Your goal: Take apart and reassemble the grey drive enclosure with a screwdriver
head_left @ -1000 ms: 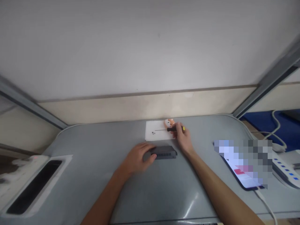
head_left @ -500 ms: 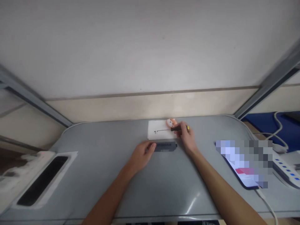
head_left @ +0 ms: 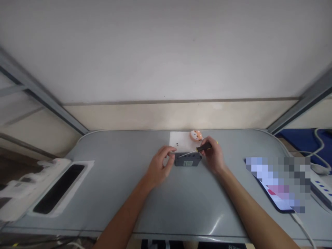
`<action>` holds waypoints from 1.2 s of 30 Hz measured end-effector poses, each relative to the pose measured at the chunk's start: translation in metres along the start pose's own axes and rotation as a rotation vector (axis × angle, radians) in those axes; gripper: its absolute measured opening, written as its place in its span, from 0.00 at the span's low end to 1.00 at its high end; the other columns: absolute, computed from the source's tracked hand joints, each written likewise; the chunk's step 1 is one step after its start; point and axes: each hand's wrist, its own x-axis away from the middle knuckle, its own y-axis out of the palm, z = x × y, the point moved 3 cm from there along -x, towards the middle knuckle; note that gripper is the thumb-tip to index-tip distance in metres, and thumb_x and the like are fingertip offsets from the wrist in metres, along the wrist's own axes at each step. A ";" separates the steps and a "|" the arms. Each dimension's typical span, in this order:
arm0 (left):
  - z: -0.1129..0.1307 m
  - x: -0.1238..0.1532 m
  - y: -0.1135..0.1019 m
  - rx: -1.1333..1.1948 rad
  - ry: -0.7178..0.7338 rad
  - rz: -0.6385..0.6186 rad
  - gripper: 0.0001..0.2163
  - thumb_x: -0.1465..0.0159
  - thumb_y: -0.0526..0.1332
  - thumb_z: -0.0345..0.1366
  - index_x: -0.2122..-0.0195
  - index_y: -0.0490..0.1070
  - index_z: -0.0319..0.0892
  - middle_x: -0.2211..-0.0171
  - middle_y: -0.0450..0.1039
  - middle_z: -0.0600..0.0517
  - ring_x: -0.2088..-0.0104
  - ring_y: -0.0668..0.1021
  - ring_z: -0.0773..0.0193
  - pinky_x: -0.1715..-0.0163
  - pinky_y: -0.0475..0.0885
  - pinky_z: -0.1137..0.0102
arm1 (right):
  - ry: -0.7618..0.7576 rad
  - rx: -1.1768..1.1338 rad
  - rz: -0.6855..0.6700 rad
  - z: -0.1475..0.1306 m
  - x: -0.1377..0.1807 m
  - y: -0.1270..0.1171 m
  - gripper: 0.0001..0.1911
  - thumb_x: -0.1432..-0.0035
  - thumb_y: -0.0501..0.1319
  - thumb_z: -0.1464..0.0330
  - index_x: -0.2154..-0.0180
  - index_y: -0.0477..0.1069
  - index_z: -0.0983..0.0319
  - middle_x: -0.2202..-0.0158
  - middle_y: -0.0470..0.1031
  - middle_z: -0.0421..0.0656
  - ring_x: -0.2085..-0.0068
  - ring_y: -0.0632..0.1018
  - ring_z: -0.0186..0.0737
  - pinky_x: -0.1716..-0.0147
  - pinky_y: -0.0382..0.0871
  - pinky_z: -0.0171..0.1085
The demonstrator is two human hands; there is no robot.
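Observation:
A small dark grey box (head_left: 188, 160) stands tipped on its edge on the grey table (head_left: 181, 204), with a green label facing me. My left hand (head_left: 160, 165) grips its left end with fingers curled. My right hand (head_left: 214, 155) is closed on a screwdriver (head_left: 199, 149) with a black and yellow handle; its thin shaft slants down left to the top of the box. Behind the box lies a white sheet (head_left: 181, 141) with two tiny dark screws (head_left: 177, 144) on it. A small orange figure (head_left: 196, 135) sits at the sheet's right corner.
A phone (head_left: 280, 188) with a lit screen and a cable lies at the right. A white power strip (head_left: 320, 183) and blue mat sit beyond it. A white tray with a dark slot (head_left: 59, 186) rests at the left. A wall rises behind the table.
The box has been turned up onto its edge so the label shows. My right hand brought the screwdriver from the sheet down to the box. The view shifted right.

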 end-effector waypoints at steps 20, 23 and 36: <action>0.007 -0.001 0.000 -0.214 0.449 0.107 0.04 0.33 0.66 0.28 0.62 0.76 0.44 0.57 0.79 0.48 0.62 0.81 0.64 0.61 0.78 0.68 | -0.066 0.329 0.101 0.011 -0.010 -0.008 0.21 0.36 0.61 0.48 0.65 0.76 0.59 0.71 0.77 0.41 0.71 0.73 0.37 0.70 0.65 0.36; 0.006 -0.001 0.000 -0.217 0.445 0.115 0.04 0.34 0.66 0.27 0.63 0.76 0.44 0.56 0.80 0.48 0.61 0.81 0.64 0.59 0.79 0.67 | -0.049 0.378 0.064 0.020 -0.010 -0.007 0.25 0.37 0.60 0.44 0.63 0.76 0.60 0.68 0.78 0.42 0.70 0.74 0.39 0.69 0.66 0.37; 0.008 -0.002 -0.017 -0.209 0.366 0.097 0.05 0.35 0.61 0.26 0.64 0.70 0.43 0.56 0.80 0.46 0.57 0.81 0.58 0.55 0.76 0.61 | -0.031 -0.037 0.156 -0.002 -0.013 -0.014 0.14 0.43 0.63 0.57 0.73 0.73 0.60 0.74 0.73 0.40 0.77 0.68 0.32 0.78 0.58 0.33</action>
